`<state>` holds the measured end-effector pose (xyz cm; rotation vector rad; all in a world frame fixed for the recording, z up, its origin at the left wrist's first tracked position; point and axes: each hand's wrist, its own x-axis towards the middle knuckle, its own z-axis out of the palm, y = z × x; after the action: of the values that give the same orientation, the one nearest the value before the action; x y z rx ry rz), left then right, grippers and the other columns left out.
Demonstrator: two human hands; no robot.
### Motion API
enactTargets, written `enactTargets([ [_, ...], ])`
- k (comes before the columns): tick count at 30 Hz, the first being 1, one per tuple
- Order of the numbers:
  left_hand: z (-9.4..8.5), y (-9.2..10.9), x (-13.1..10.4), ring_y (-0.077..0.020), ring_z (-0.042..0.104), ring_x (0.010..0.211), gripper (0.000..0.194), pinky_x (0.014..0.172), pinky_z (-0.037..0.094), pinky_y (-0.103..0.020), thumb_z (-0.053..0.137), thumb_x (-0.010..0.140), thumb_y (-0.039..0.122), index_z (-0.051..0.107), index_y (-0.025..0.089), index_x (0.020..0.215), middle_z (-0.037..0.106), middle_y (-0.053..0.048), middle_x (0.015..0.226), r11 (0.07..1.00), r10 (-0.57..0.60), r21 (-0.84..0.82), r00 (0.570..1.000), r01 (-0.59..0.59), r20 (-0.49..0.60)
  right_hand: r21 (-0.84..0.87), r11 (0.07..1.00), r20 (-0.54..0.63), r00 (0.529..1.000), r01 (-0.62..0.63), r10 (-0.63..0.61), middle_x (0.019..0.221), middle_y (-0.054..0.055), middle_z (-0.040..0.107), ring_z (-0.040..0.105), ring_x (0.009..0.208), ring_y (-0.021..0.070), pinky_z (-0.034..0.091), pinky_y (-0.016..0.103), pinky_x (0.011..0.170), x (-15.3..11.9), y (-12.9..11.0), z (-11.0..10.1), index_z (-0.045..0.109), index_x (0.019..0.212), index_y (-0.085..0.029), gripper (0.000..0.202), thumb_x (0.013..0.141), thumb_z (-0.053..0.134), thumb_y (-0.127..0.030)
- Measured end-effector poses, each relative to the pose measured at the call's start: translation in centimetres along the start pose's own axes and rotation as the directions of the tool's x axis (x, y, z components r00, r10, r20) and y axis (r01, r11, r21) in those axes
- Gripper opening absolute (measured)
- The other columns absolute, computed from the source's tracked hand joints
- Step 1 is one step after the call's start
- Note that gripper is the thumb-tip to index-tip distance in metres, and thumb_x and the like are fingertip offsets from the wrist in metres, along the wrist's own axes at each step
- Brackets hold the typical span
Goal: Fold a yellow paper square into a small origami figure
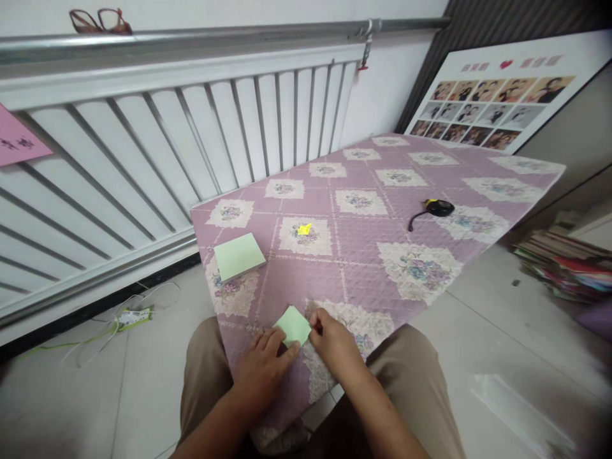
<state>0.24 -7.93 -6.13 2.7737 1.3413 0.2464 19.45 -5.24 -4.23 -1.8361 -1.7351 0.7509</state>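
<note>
L grip [262, 364] on grn paper [292, 324], corner fwd

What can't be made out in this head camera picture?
In the head view:
Part of the green paper: under the left hand.
Whether the right hand pinches it: hidden by its curled fingers.
Pink sheet: cut off by the left edge.
Yellow piece: too small to identify.
</note>
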Motion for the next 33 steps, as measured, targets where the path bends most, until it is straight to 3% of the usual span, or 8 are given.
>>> enactTargets([
  [11,0.1,0.0,0.0,-0.0253,0.042,0.118,0.044,0.098,0.037,-0.045,0.048,0.087,0.014,0.049,0.034,0.127,0.049,-0.007,0.122,1.0,0.013,-0.005,0.999,-0.013,-0.036,0.101,0.991,0.07,0.993,0.084,-0.091,0.063,-0.005,0.052,0.047,0.059,0.0125,0.033,0.022,0.058,0.4,0.4,-0.6,0.049,0.072,-0.022,0.013,0.07,0.045,-0.009],
  [17,0.0,0.0,0.2,-0.0256,0.042,0.117,0.043,0.096,0.038,-0.044,0.047,0.088,0.015,0.049,0.033,0.126,0.05,-0.007,0.121,1.0,0.014,-0.007,1.0,-0.014,-0.026,0.191,0.972,0.17,0.971,0.135,-0.169,0.061,-0.005,0.052,0.047,0.058,0.0112,0.034,0.021,0.056,0.9,0.8,-1.4,0.055,0.066,-0.02,0.015,0.069,0.047,-0.009],
  [22,-0.2,0.0,0.1,-0.0266,0.042,0.118,0.044,0.097,0.037,-0.045,0.049,0.086,0.015,0.049,0.032,0.127,0.049,-0.008,0.123,1.0,0.012,-0.016,1.0,-0.012,-0.006,0.242,0.961,0.238,0.953,0.131,-0.19,0.058,-0.005,0.052,0.048,0.054,0.0101,0.036,0.02,0.053,1.1,0.8,-2.4,0.061,0.066,-0.02,0.007,0.071,0.055,-0.018],
  [26,0.0,0.0,0.1,-0.0262,0.043,0.117,0.043,0.096,0.038,-0.045,0.048,0.087,0.015,0.05,0.032,0.126,0.05,-0.008,0.122,1.0,0.012,-0.015,1.0,-0.013,-0.025,0.229,0.968,0.196,0.969,0.103,-0.149,0.055,-0.005,0.051,0.046,0.053,0.0104,0.034,0.021,0.051,1.2,0.6,-2.1,0.059,0.061,-0.02,0.017,0.076,0.053,-0.027],
  [33,-0.1,-0.2,0.0,-0.0261,0.042,0.118,0.046,0.097,0.037,-0.045,0.047,0.086,0.014,0.047,0.031,0.129,0.048,-0.008,0.124,0.999,0.032,-0.016,0.999,-0.032,-0.012,0.153,0.986,0.059,0.995,0.069,-0.079,0.052,-0.004,0.051,0.045,0.05,0.0111,0.032,0.022,0.05,1.0,0.7,-0.8,0.054,0.056,-0.021,0.017,0.072,0.052,-0.025],
])
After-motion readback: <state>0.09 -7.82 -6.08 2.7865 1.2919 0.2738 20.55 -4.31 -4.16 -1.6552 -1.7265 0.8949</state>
